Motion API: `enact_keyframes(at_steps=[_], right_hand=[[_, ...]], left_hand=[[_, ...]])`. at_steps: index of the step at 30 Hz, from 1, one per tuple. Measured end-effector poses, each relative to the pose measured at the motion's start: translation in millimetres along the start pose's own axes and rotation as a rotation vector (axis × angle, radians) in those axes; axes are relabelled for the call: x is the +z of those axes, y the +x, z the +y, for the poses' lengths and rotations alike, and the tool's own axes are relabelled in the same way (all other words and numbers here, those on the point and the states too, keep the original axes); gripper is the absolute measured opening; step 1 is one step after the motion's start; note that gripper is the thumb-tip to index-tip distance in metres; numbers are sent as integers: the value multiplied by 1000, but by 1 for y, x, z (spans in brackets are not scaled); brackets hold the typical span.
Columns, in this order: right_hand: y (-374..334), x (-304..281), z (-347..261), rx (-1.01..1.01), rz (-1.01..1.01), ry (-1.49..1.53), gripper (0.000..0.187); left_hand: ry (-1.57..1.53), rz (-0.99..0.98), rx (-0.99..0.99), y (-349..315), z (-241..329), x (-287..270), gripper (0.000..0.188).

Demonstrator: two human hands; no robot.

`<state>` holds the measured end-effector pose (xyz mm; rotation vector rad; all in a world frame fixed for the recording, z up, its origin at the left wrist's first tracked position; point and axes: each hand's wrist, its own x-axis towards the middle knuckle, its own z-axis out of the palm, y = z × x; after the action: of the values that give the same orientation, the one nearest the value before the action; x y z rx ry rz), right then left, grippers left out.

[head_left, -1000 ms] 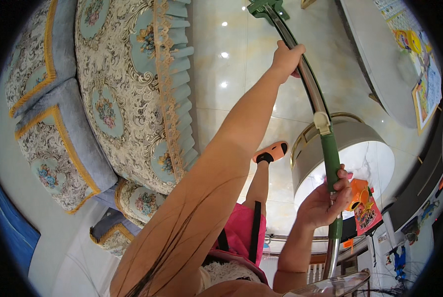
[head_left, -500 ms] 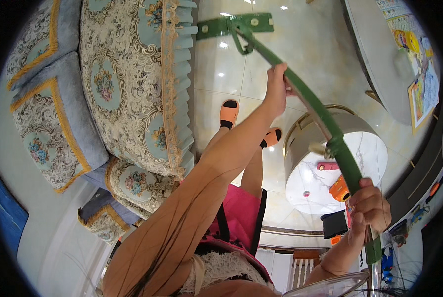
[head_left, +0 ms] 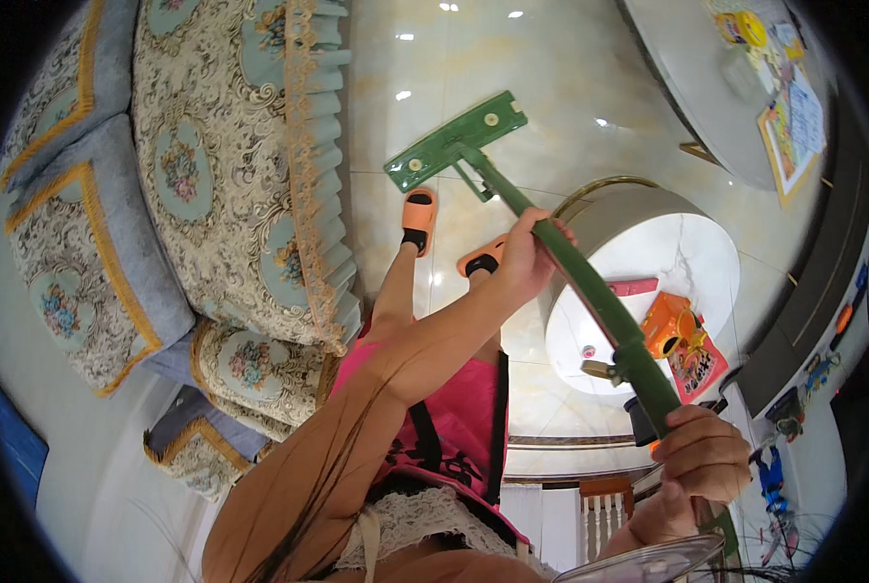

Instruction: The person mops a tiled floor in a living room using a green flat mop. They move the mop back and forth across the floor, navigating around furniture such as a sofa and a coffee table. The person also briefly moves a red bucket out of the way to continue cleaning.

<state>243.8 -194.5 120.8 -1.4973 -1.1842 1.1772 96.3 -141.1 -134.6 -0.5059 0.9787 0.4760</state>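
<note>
A green mop [head_left: 596, 293] is held slantwise, its flat head [head_left: 457, 142] beside the orange slippers [head_left: 418, 217]. Its pole [head_left: 650, 379] is clasped by the fingers of the left hand [head_left: 530, 257] midway and the right hand [head_left: 709, 464] higher up, presumably for steadier leverage.

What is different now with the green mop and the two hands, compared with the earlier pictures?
The mop head came from the picture's top edge toward the left slipper; the green pole slants more. The right hand shifted lower and rightward in view. Nothing was let go: it and the left hand still hold the pole. The orange toy stays on the round table.
</note>
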Motion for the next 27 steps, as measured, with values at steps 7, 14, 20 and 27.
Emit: enact_keyframes(at_steps=[7, 14, 20, 27], right_hand=[[-20, 42, -7, -52, 207, 124, 20], [-14, 77, -4, -200, 343, 217, 37], [-8, 75, -6, -337, 329, 459, 42], [-18, 110, 17, -462, 350, 444, 42]], left_hand=[[15, 40, -5, -26, 24, 7, 17], [65, 60, -25, -23, 57, -2, 13], [48, 8, 173, -3, 124, -26, 12], [466, 359, 276, -12, 133, -32, 12]])
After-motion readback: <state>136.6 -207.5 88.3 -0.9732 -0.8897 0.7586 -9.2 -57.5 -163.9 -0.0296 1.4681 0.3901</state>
